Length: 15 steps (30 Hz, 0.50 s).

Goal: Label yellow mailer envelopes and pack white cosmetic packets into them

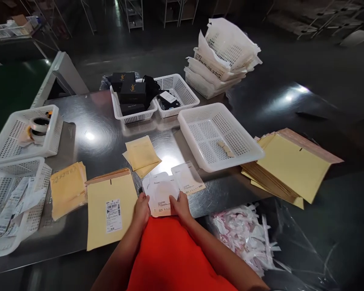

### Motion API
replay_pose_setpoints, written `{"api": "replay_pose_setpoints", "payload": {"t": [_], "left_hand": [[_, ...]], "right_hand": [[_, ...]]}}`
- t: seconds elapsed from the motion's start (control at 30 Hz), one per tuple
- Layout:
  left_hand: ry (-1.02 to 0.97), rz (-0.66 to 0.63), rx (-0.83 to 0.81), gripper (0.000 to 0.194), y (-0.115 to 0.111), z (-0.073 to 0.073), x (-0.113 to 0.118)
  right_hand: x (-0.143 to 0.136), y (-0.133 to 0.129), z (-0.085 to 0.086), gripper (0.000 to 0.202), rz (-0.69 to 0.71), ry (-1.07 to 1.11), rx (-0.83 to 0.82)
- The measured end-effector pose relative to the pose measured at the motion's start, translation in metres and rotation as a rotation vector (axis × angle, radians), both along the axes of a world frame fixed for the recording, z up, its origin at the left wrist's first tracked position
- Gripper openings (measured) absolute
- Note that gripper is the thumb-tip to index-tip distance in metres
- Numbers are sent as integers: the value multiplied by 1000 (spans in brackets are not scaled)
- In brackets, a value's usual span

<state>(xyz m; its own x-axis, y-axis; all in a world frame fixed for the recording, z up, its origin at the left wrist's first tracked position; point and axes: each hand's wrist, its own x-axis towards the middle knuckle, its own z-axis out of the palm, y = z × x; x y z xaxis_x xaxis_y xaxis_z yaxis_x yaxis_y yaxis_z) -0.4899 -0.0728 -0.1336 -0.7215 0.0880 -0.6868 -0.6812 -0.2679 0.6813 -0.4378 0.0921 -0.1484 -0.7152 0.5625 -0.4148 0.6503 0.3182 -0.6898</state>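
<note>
Both the left hand (141,210) and the right hand (179,205) grip a white packet (160,193) at the near edge of the surface (91,137) — its lower edge is hidden behind an orange garment (170,254). Its print is too small to read — a second packet (188,178) lies just beside it.

Bare forearms, no sleeves visible. Left hand (141,210) and right hand (180,207) ungloved; no rings or watch apparent, though lighting is dim. Orange-red garment at torso.

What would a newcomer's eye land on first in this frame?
Probably both hands, left hand and right hand, holding a white packet at the near edge of the metal table. Next, the yellow envelope with a barcode label to the left, and the big empty white basket behind.
</note>
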Motion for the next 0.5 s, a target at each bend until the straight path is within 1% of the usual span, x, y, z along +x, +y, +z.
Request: {"api": "replay_pose_setpoints", "payload": {"t": [0.07, 0.17, 0.23, 0.37, 0.43, 0.5], "left_hand": [[-6, 21, 62, 20, 3, 9, -3], [-42, 37, 107, 29, 3, 20, -6], [-41, 20, 126, 37, 2, 26, -7], [29, -37, 123, 44, -2, 39, -10], [38, -61, 112, 46, -4, 44, -11], [7, -66, 126, 49, -7, 48, -12]], "right_hand": [[-3, -4, 11, 17, 9, 19, 11], [-8, -9, 28, 22, 59, 32, -2], [-9, -12, 38, 33, 98, 26, 11], [-8, -12, 55, 67, 199, 16, 50], [-7, -9, 61, 71, 263, 4, 64], [-9, -4, 63, 74, 299, 12, 38]]}}
